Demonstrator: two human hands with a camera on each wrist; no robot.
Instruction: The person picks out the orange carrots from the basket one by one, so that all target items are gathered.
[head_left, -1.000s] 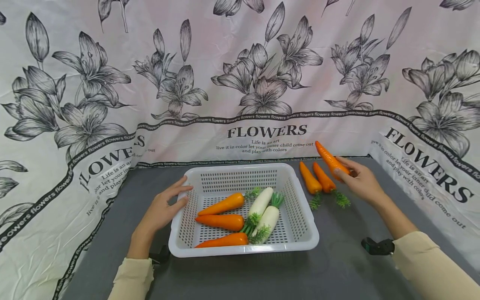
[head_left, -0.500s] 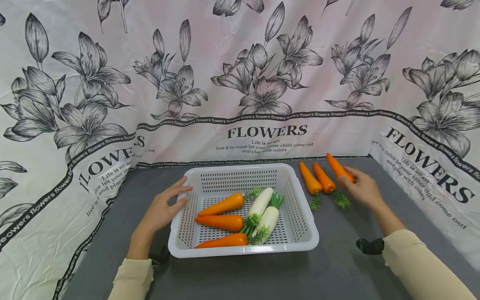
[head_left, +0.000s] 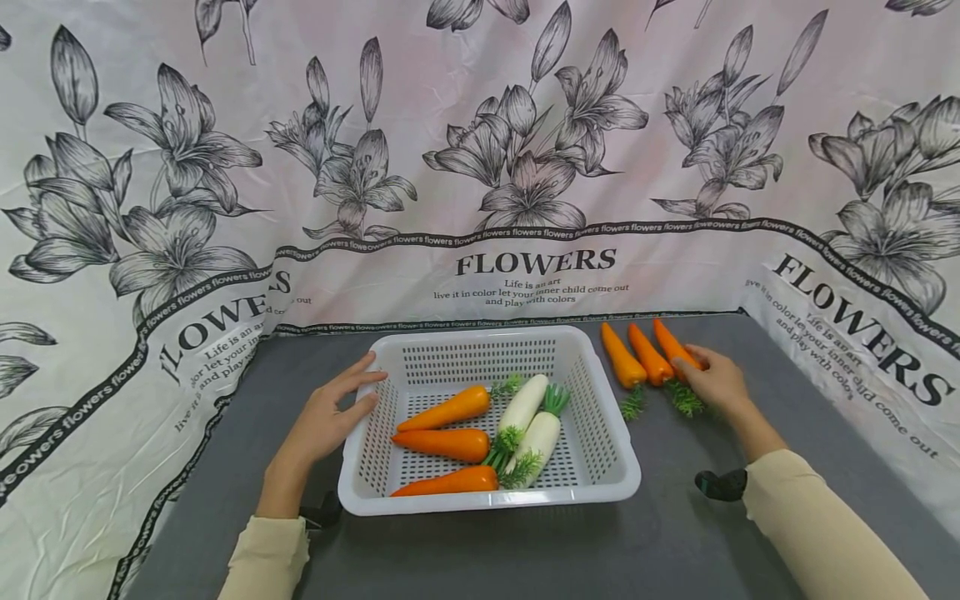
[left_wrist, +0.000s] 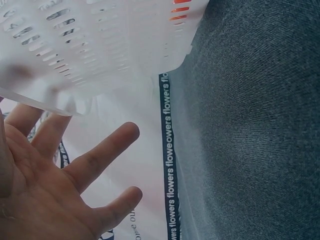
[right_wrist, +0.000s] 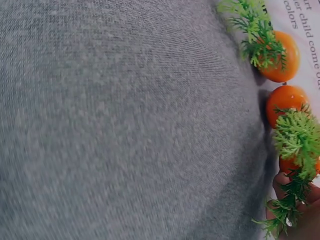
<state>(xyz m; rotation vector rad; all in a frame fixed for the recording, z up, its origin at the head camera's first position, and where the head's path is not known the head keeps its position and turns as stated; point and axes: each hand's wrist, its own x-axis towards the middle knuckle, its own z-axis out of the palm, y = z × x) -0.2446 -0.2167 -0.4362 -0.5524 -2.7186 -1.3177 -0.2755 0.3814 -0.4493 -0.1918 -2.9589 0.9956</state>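
Observation:
Toward the back right, my right hand (head_left: 720, 382) pinches an orange carrot (head_left: 669, 337) near its thick end, low at the table. Its tip points away, beside two more carrots (head_left: 649, 357) that lie side by side with leafy green tops. In the right wrist view, fingers (right_wrist: 281, 185) show at the lower right, partly behind green leaves (right_wrist: 298, 140). My left hand (head_left: 318, 425) touches the left rim of a white perforated basket (head_left: 487, 500), fingers spread. Inside the basket lie three carrots (head_left: 442, 408) and two white radishes (head_left: 522, 404) with green tops.
The dark grey tabletop (head_left: 600, 558) runs under everything. A white cloth (head_left: 525, 192) printed with flowers and lettering stands behind the table and along both sides. A black strap device (head_left: 722, 485) sits at my right wrist.
My right hand has lowered the carrot and brought it toward me, down beside the two other carrots. My left hand and the basket have stayed in place.

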